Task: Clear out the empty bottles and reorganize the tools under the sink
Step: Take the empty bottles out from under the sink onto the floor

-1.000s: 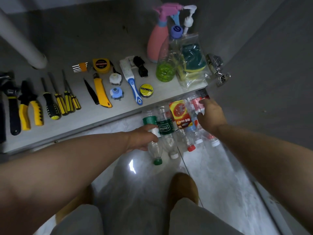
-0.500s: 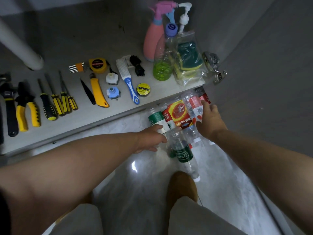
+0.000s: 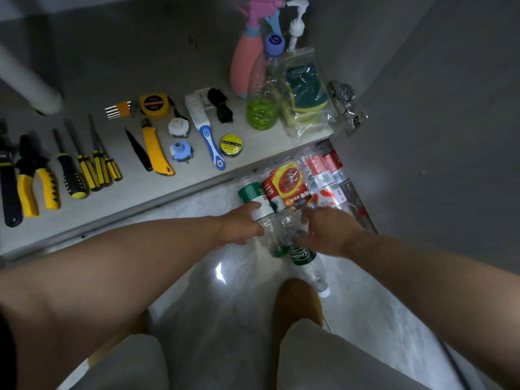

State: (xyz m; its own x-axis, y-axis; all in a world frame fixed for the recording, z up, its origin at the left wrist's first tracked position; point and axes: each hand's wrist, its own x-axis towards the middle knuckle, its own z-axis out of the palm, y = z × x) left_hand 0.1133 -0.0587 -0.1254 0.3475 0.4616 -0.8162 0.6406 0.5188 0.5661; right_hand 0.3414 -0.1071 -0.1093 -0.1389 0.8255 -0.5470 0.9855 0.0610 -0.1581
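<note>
Now the left hand point(image 3: 240, 228) has its fingers clamped on a green-cap bottle point(image 3: 250, 192) at 12 o'clock on the floor point(image 3: 225, 305). The right hand point(image 3: 330, 233) curls its fingers around a white-cap bottle point(image 3: 303, 256). Other bottles point(image 3: 292, 184) lie at 1 o'clock, and tools point(image 3: 84, 170) lie on the shelf point(image 3: 197, 187) at 10 o'clock.

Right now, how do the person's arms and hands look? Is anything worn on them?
Both arms are bare down to the left hand and the right hand. No gloves, watch or bracelet show. Only a dark sleeve edge appears at the picture's left border, high on the arm of that side.
</note>
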